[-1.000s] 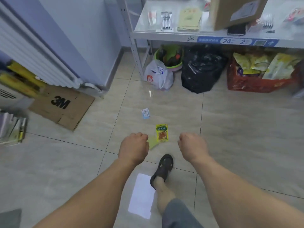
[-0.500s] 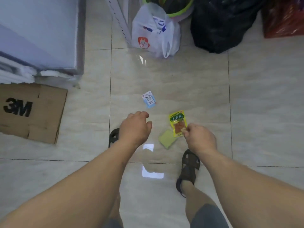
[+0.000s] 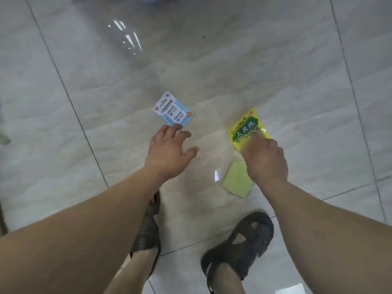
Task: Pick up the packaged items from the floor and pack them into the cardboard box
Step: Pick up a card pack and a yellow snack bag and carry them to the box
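Three packets lie on the tiled floor. A blue and white card packet lies left of centre, and my left hand reaches over it with spread fingers, the fingertips at its near corner. A yellow and green snack packet lies to the right. My right hand covers its near end with curled fingers pinching it. A flat pale green packet lies just below, partly under my right hand. The cardboard box is out of view.
My two feet in dark sandals stand close below the packets, the left foot and the right foot. Glossy grey floor tiles with light reflections stretch beyond the packets.
The view has dropped closer to the floor; the bags and the flat cardboard have left the frame. My left hand opened and reached the blue packet. My right hand closed over the yellow packet's end.
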